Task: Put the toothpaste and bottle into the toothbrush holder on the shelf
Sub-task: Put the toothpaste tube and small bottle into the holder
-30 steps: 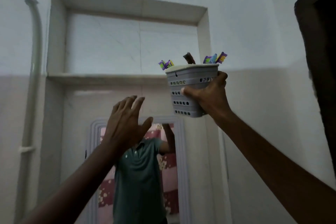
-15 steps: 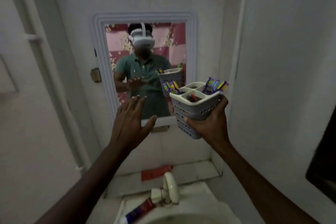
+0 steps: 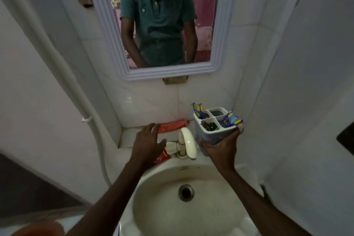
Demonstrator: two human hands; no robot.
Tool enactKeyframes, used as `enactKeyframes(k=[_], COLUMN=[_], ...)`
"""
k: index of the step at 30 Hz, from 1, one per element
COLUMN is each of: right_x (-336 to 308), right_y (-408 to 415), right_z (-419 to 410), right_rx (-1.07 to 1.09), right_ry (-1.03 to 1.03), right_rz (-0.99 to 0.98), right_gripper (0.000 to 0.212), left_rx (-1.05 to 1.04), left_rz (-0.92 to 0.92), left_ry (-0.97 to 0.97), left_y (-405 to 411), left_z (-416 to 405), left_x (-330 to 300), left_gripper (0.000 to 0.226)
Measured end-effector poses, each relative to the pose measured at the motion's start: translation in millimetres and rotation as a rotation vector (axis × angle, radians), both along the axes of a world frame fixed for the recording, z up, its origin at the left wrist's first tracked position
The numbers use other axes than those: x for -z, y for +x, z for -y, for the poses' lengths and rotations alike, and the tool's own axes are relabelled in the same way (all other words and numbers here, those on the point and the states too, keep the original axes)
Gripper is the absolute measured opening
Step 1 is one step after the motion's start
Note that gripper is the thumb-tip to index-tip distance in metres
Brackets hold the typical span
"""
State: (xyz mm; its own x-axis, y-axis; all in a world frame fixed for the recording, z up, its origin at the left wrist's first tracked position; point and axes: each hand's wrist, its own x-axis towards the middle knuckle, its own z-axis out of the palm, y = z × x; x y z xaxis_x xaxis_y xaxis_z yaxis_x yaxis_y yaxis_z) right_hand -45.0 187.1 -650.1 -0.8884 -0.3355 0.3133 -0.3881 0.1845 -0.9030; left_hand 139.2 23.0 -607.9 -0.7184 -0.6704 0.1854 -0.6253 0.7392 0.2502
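Pale stone ledge (image 3: 128, 138) against the wall, directly behind the tap (image 3: 187, 143). Flat on it, just behind the tap and reaching off to the tap's left: a red toothpaste tube (image 3: 173, 125), lengthwise along the wall. In front of the tap, a white basin (image 3: 159, 214), tap seated on its back rim. On that rim, just left of the tap, a second red tube (image 3: 163, 156) with a blue end, only partly in view.

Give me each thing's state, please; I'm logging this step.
Left hand: open, empty, over the ledge.
Right hand: gripping the holder.
Holder: held, tilted, toothbrushes inside.
Red tube: lying on the ledge.
Second tube: lying by the tap, partly hidden.
Sink: dry-looking, unplugged.
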Motion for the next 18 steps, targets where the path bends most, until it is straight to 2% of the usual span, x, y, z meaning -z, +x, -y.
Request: enactKeyframes(k=[6, 14, 18], right_x=[52.9, 93.0, 96.9], right_y=[-1.5, 7.2, 12.2], right_z=[-3.0, -7.6, -3.6], right_rx=[0.035, 0.078, 0.106], right_ry=[0.109, 0.176, 0.148], right_rz=[0.047, 0.093, 0.114], right_gripper=[0.118, 0.116, 0.117], left_rx=[0.013, -0.036, -0.066], left_rz=[0.095, 0.3, 0.293], left_ry=[0.097, 0.058, 0.029], left_y=[0.5, 7.8, 14.1], left_z=[-0.8, 6.3, 10.3], left_x=[61.6, 108.4, 119.3], left_gripper=[0.057, 0.041, 0.049])
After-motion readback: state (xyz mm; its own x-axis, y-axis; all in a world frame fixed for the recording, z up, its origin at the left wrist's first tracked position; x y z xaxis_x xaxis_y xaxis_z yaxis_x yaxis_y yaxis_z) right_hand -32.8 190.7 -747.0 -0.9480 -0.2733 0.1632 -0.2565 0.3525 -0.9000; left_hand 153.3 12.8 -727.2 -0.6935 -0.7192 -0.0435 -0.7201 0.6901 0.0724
